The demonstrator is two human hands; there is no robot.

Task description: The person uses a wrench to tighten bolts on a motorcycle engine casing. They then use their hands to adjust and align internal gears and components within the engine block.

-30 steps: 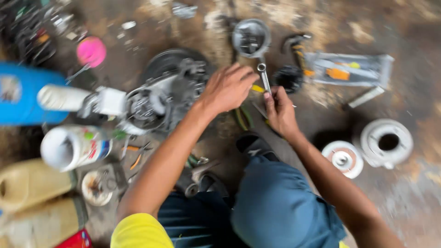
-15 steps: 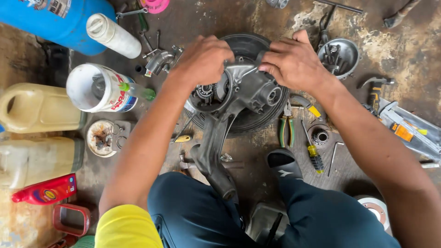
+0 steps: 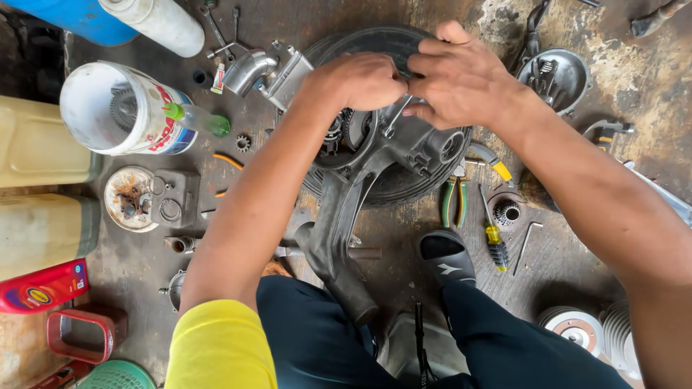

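Observation:
A dark grey engine casing [image 3: 404,155] with a long arm lies on a black tyre [image 3: 404,43] on the floor in front of me. My left hand [image 3: 357,79] and my right hand [image 3: 458,75] meet above the casing's upper part. A thin metal tool [image 3: 395,119] hangs between their fingers, its tip pointing down onto the casing. Which hand grips it I cannot tell for sure; both pinch around its top. A toothed gear [image 3: 337,130] shows under my left wrist.
A white plastic tub [image 3: 119,108] with a green-tipped bottle, yellow jerrycans [image 3: 40,144], a red oil can [image 3: 43,284] and a rusty lid [image 3: 130,198] sit left. Green pliers [image 3: 454,202], a yellow screwdriver [image 3: 494,230], a hex key [image 3: 525,245] and a metal bowl [image 3: 555,75] lie right.
My view shifted from the bowl and tools to the casing on the tyre. Both hands came onto the casing, then closed together around a thin tool at its top.

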